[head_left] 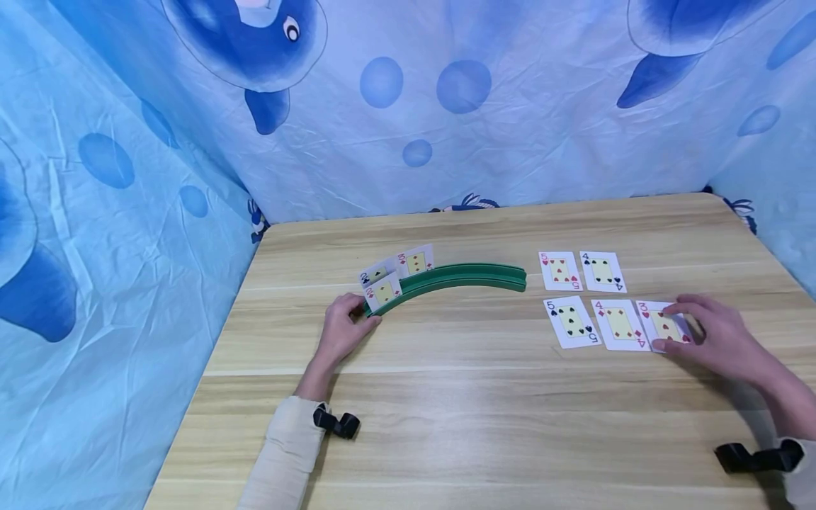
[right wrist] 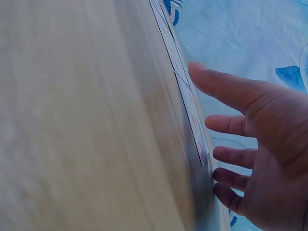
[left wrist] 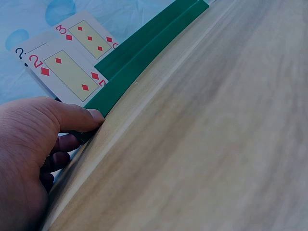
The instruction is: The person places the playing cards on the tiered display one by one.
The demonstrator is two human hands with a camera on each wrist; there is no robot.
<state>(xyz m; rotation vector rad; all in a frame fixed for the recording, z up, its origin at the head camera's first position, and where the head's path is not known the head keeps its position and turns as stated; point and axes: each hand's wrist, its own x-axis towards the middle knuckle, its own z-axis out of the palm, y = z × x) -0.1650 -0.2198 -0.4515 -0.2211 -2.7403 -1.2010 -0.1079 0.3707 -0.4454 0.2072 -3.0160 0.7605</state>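
My left hand [head_left: 344, 327] grips the left end of a curved green card holder [head_left: 465, 275], its thumb on the front side in the left wrist view. Upright in that end stand the two of diamonds [left wrist: 67, 72] in front, with a black two [head_left: 377, 272] and the three of diamonds [left wrist: 86, 41] behind it. Over the three of hearts [head_left: 663, 324] hovers my right hand [head_left: 717, 336], thumb and fingers spread apart around the card. In the right wrist view, the fingers appear clear of that card, which lies flat on the table.
Left of the three of hearts lie the four of diamonds [head_left: 617, 324] and five of spades [head_left: 571, 322]. Behind them are the five of hearts [head_left: 560, 270] and four of spades [head_left: 602, 271]. A blue patterned cloth [head_left: 408, 106] hangs behind the wooden table [head_left: 446, 425].
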